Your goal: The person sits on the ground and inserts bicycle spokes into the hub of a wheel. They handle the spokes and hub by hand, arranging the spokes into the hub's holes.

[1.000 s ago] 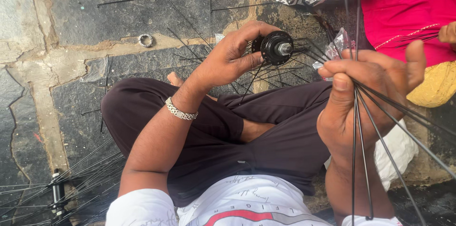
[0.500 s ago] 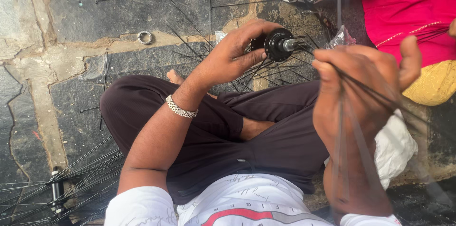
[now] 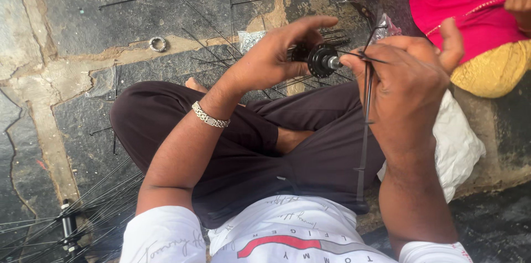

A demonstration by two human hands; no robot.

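Soft, even daylight lay over the stone floor [image 3: 72,14], bright without glare. Shadows were faint, deepest under the crossed legs. The spokes [image 3: 365,113] near the right hand [image 3: 409,86] were smeared with blur; elsewhere focus held.

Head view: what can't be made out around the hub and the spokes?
- Hub: its far side sits behind the left hand; the spoke holes are too small to tell.
- Spokes in the right hand: they overlap, so no count; the upper ends are hidden by the fingers.
- Second spoked hub: cut off by the bottom-left edge.
- Small ring on the stone floor: too small to identify.
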